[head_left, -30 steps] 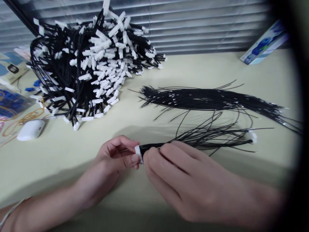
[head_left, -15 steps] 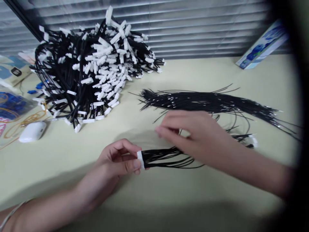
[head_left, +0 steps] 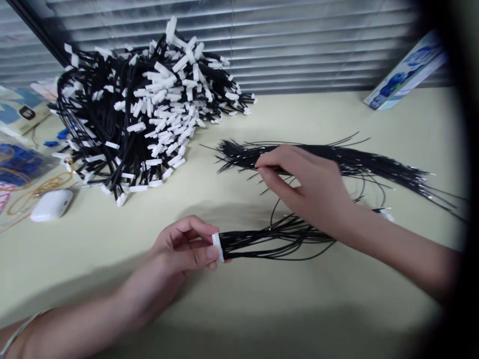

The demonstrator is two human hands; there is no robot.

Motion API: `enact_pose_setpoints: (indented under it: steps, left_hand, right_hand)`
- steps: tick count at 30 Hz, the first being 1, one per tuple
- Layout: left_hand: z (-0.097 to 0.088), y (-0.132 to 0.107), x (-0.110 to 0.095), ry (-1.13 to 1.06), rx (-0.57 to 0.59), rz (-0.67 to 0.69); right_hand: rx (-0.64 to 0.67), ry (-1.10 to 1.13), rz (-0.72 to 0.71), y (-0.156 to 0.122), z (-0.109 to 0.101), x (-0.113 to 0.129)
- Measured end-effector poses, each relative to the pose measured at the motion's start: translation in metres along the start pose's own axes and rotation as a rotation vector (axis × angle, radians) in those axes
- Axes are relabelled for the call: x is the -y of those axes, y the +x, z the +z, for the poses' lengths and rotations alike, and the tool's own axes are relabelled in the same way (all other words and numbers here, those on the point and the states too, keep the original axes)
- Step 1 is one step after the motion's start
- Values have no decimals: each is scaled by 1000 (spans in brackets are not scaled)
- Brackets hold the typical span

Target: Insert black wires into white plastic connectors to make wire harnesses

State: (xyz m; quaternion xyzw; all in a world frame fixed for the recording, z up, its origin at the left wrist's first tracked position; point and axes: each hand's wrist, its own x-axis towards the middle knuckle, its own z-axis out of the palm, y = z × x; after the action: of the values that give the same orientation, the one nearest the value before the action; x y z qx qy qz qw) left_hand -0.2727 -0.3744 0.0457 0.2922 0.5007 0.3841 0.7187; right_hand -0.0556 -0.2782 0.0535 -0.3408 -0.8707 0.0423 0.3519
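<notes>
Far left, a clear bag (head_left: 22, 164) of blue pieces lies on the desk (head_left: 232, 314); just right of it, orange bands (head_left: 47, 185) and a white case (head_left: 51, 205). Behind these, a big heap (head_left: 157, 107) of black leads with white connectors stands against the blinds (head_left: 318, 45). Left hand (head_left: 174, 257): unchanged from half a second ago, thumb and fingers pinching a white connector (head_left: 216, 240) at desk centre, near side. Black wires (head_left: 239, 238) run rightward from it, more of their length showing than before. Right hand (head_left: 314, 184): a second ago at the connector, now away at the loose wire bundle (head_left: 364, 159), its thumb and index tips nearly together by the near edge; from here I cannot tell whether a wire is between them. This hand hides part of the bundle, and with its wrist covers the right part of the connector's wires. Beyond the forearm, a white piece (head_left: 387, 215) is partly hidden. Far right, at the back, a blue-and-white box (head_left: 402, 75).
</notes>
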Motion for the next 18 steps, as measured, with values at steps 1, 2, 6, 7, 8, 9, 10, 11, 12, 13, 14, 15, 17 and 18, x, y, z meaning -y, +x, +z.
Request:
enact_pose_setpoints:
  steps: [1, 2, 6, 7, 8, 9, 10, 11, 12, 13, 14, 15, 17, 18]
  left_hand:
    - [0, 0, 0, -6, 0, 5]
    - [-1, 0, 1, -15, 1, 12]
    - [-2, 0, 2, -64, 18, 50]
    - [-2, 0, 2, -71, 18, 56]
    - [-2, 1, 2, -76, 18, 60]
    - [-3, 1, 2, -82, 19, 62]
    - [-3, 1, 2, -88, 22, 61]
    - [-4, 1, 1, -95, 24, 60]
    - [-4, 1, 1, -104, 26, 60]
    - [-5, 1, 1, -112, 29, 60]
    - [-5, 1, 1, -117, 28, 56]
    - [-5, 1, 1, -121, 27, 54]
    - [-5, 0, 1, -124, 21, 50]
    - [-5, 0, 1, -123, 20, 49]
  right_hand:
    - [-40, 49, -5, 1, -6, 11]
    - [-38, 79, -4, 2, -12, 22]
    - [123, 118, -57, 0, -23, 53]
    - [150, 122, -68, -1, -22, 57]
    - [165, 126, -74, -2, -21, 59]
    - [172, 130, -76, -3, -19, 59]
    - [174, 134, -77, -4, -17, 59]
    - [176, 140, -77, -5, -16, 59]
    - [177, 147, -76, -5, -15, 58]
    - [179, 156, -76, -6, -14, 57]
    - [183, 164, -75, -6, -14, 57]
    - [186, 170, -76, -6, -14, 56]
    - [191, 180, -78, -5, -15, 57]
    - [195, 182, -79, -5, -15, 57]
